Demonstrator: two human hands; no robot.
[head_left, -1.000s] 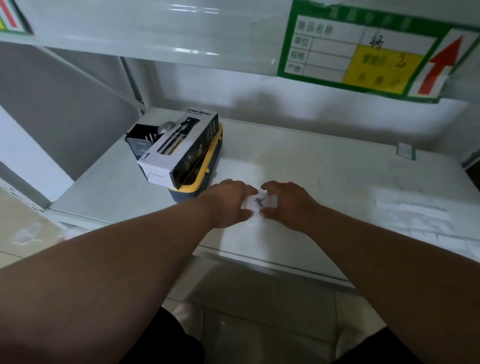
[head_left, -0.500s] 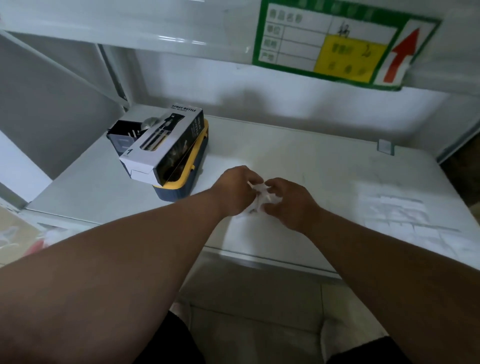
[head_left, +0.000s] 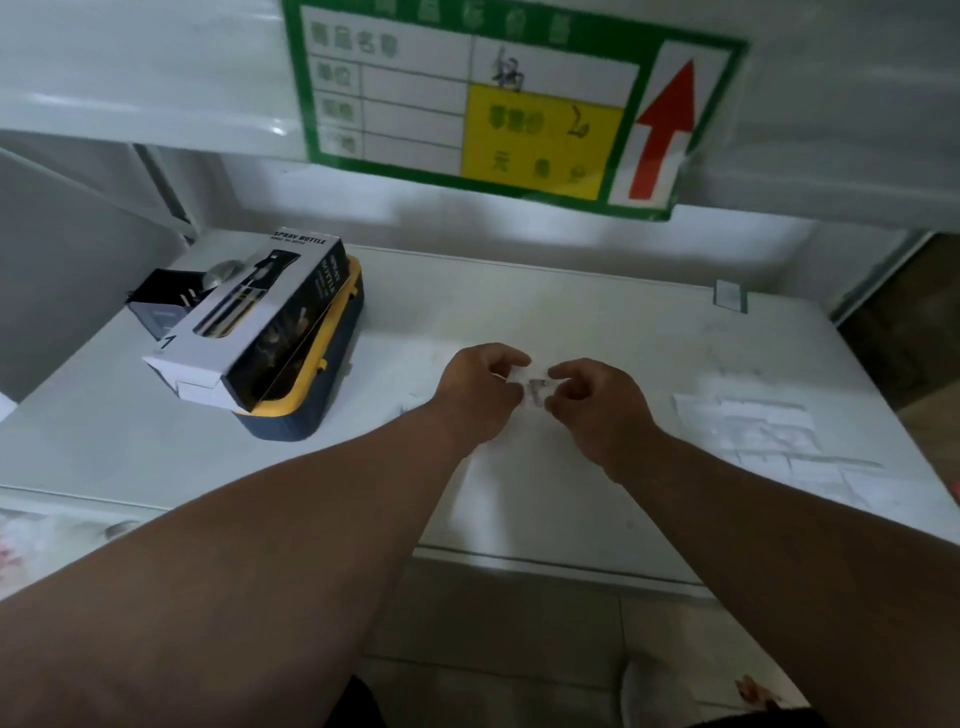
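Note:
A small clear plastic bag (head_left: 531, 383) with tiny dark metal parts inside is held between both hands just above the white shelf (head_left: 597, 332). My left hand (head_left: 480, 392) pinches its left edge with curled fingers. My right hand (head_left: 597, 400) pinches the right edge, fingers curled around it. Most of the bag is hidden by the fingers.
At the shelf's left a black-and-white spray bottle box (head_left: 254, 325) lies on a yellow-and-navy case (head_left: 311, 400), with a dark open box (head_left: 161, 301) behind. Pale paper sheets (head_left: 758, 431) lie at the right. A green-framed label (head_left: 514, 104) hangs on the shelf above.
The bag has come up off the shelf surface and both hands now pinch it by its edges, a little farther in over the shelf. The camera has come closer.

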